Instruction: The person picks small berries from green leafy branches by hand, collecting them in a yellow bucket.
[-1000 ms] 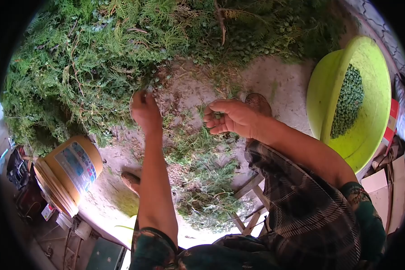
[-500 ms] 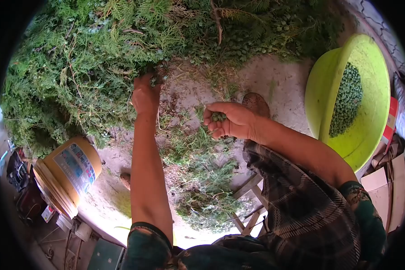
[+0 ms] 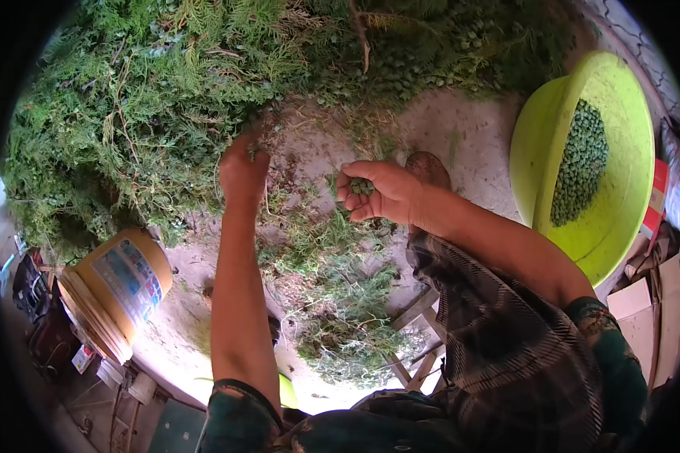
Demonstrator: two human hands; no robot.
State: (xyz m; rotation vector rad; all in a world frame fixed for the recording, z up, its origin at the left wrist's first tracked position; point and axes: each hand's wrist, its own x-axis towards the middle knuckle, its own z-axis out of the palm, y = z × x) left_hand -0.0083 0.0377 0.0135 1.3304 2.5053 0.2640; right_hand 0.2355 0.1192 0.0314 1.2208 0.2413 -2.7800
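Note:
My right hand (image 3: 381,192) is curled palm-up around a small handful of green seed cones (image 3: 362,186). Closed at the edge of the heaped evergreen branches (image 3: 181,98), my left hand (image 3: 243,172) has its fingertips among or right beside the sprigs. What its fingers grip, if anything, is too small and blurred to make out. Off to the right stands a lime-green basin (image 3: 533,143), tilted in view, with many more green cones (image 3: 582,162) inside.
Loose sprigs (image 3: 347,302) litter the concrete floor (image 3: 461,124) below my hands. A tan bucket (image 3: 117,283) is at the left. Cardboard (image 3: 653,317) lies at the right, beyond the basin. A wooden stool frame (image 3: 415,309) shows near my checked cloth (image 3: 514,340).
My left hand has drawn slightly down and back from the branches. My right hand has shifted a little up and left, still holding the cones.

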